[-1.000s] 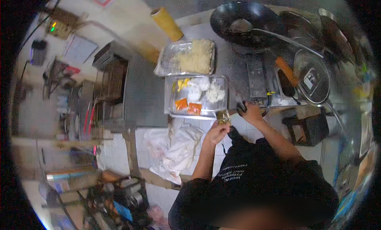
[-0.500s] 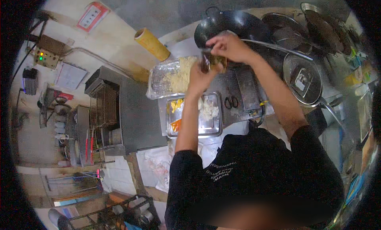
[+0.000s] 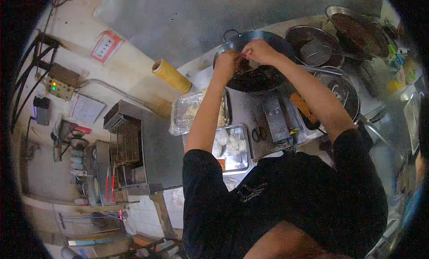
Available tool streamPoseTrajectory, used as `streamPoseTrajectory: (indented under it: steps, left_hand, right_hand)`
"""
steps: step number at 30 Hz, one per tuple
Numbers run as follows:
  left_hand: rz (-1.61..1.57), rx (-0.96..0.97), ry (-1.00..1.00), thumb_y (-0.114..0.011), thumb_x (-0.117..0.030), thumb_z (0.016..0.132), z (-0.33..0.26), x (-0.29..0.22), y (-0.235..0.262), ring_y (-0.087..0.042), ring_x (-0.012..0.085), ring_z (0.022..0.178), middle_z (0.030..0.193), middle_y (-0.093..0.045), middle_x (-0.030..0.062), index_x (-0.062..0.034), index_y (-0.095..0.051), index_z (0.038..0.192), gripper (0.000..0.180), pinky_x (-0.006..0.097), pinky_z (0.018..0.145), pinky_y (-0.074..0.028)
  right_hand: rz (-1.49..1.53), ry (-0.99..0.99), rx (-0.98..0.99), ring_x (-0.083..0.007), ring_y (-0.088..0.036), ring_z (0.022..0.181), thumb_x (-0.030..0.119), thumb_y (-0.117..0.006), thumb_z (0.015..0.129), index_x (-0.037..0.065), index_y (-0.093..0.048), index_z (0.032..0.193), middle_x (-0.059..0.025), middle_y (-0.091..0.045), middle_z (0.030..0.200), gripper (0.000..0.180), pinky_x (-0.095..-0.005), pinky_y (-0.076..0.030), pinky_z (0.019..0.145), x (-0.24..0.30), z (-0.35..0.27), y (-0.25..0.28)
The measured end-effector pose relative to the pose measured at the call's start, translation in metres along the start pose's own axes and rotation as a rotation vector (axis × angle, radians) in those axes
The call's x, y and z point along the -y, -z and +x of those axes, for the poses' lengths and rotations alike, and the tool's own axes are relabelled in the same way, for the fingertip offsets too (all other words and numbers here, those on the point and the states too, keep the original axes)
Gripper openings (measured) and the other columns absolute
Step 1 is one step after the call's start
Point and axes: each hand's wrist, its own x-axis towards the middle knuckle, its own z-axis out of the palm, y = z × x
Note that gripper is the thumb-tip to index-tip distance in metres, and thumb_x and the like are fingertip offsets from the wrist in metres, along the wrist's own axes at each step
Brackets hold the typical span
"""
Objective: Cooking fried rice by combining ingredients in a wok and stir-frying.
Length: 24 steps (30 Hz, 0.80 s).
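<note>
While both hands pinch it, the brown morsel looks small.

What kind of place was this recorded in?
Most likely a commercial or street-food kitchen: a large black wok, metal trays of prepared food, and wire strainers in pans beside it.

Wok: far end of the counter, under both hands.
Left hand: over the wok, touching the right hand.
Roll: left of the wok, against the wall.
Upper tray: below the roll.
Lower tray: nearer the person, just beside the upper tray.
Strainer: right of the wok, in a pan.
Scissors: right of the lower tray.
</note>
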Motion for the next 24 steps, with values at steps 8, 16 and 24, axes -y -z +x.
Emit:
streamPoseTrajectory:
  steps: [8, 16, 24]
  left_hand:
    - [-0.669, 0.153, 1.135, -0.052, -0.042, 0.082, -0.020, 0.004, 0.005, -0.059, 0.0160, 0.073, 0.082, -0.061, 0.0123, 0.0009, -0.061, 0.083, 0.044, 0.026, 0.062, -0.045]
    - [-1.876, -0.215, 1.043, -0.043, -0.035, 0.087, -0.036, -0.028, -0.074, -0.056, 0.0205, 0.085, 0.095, -0.056, 0.0153, 0.0025, -0.046, 0.104, 0.042, 0.031, 0.080, -0.047]
    - [-2.227, -0.585, 1.036, -0.027, -0.024, 0.093, -0.016, -0.061, -0.085, -0.053, 0.0150, 0.071, 0.079, -0.053, 0.0056, -0.0039, -0.048, 0.087, 0.029, 0.030, 0.073, -0.047]
  right_hand:
    - [-0.057, -0.001, 0.067, -0.0284, -0.059, 0.074, 0.006, -0.057, 0.066, 0.006, -0.063, 0.077, -0.0122, -0.062, 0.076, 0.013, -0.0353, -0.046, 0.067, -0.012, -0.003, -0.007]
    - [0.164, 0.207, -0.004, -0.0194, -0.062, 0.077, -0.005, -0.056, 0.067, -0.001, -0.061, 0.077, -0.0098, -0.063, 0.084, 0.012, -0.0272, -0.048, 0.067, -0.017, -0.003, -0.014]
    - [0.266, 0.062, 0.302, -0.0141, -0.058, 0.066, 0.001, -0.055, 0.069, 0.000, -0.056, 0.076, -0.0086, -0.059, 0.068, 0.006, -0.0269, -0.045, 0.062, -0.025, -0.024, 0.000]
